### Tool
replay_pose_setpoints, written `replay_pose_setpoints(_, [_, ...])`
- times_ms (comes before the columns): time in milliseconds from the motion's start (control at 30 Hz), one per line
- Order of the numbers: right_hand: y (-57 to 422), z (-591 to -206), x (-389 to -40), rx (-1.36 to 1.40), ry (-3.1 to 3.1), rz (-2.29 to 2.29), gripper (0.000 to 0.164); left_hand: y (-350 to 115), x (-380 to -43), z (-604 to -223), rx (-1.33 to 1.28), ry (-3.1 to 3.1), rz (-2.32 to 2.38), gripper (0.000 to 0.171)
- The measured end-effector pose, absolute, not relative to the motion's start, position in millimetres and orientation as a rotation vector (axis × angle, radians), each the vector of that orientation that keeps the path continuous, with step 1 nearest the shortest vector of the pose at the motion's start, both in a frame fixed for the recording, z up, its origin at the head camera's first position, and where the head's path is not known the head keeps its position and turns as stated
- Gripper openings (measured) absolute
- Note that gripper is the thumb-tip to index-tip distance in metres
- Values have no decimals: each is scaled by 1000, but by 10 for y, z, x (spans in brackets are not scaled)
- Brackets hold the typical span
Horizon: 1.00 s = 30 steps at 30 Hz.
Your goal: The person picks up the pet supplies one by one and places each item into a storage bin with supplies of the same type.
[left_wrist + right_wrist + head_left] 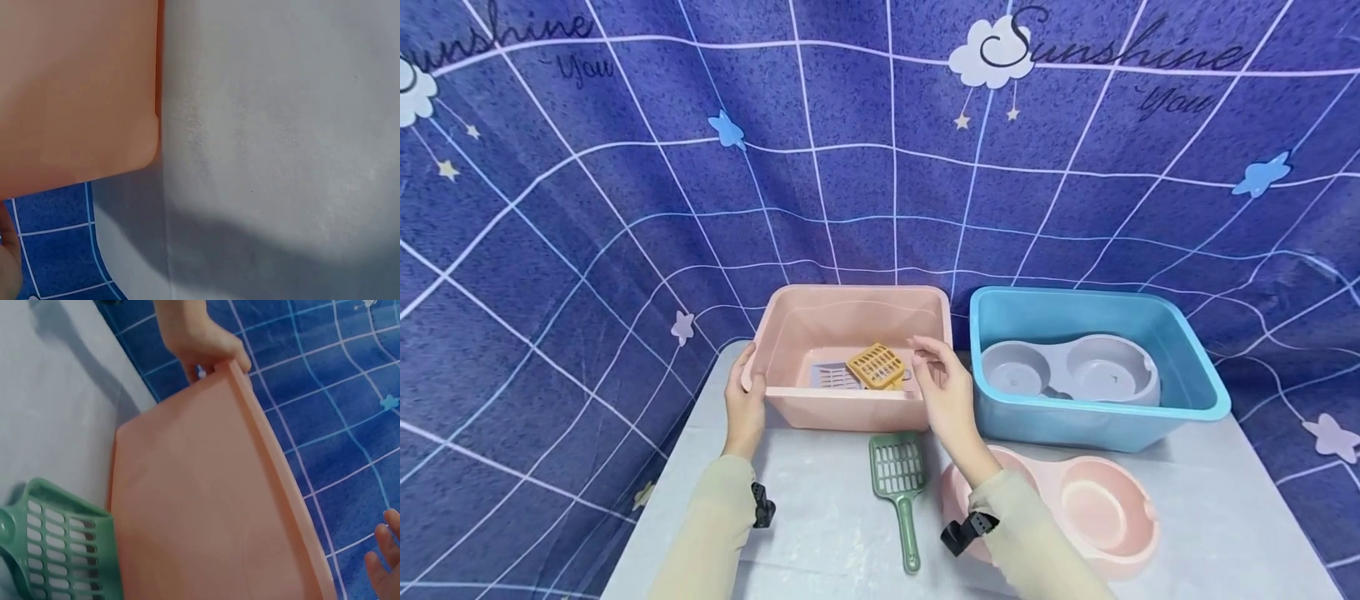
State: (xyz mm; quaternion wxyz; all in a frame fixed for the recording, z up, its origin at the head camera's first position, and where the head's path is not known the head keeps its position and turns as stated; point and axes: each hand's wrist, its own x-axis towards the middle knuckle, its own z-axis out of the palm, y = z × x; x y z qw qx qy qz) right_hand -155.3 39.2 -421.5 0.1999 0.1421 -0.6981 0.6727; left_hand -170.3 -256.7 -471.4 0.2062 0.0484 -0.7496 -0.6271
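Note:
A pink plastic litter box stands at the back of the table. My left hand grips its left rim; in the right wrist view that hand is curled over the rim at the corner. Inside the box a yellow slotted litter scoop lies partly over a grey one. My right hand is over the right end of the box, its fingers loosely bent, with nothing seen in them. In front of the box lies a green litter scoop, handle toward me.
To the right stands a blue litter box with a grey double bowl in it. A pink double bowl sits in front of it, partly under my right forearm. A blue patterned curtain hangs behind the table.

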Motion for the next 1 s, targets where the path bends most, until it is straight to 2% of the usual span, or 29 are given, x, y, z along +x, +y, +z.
replay_pose_setpoints(433, [446, -4316, -1259, 362, -1852, 1851, 22, -2552, -1718, -4721, 169, -2078, -1747, 51])
replay_pose_setpoints(1000, [529, -4515, -963, 266, -1912, 1921, 25, -2542, -1715, -4708, 166, -2061, -1755, 51])
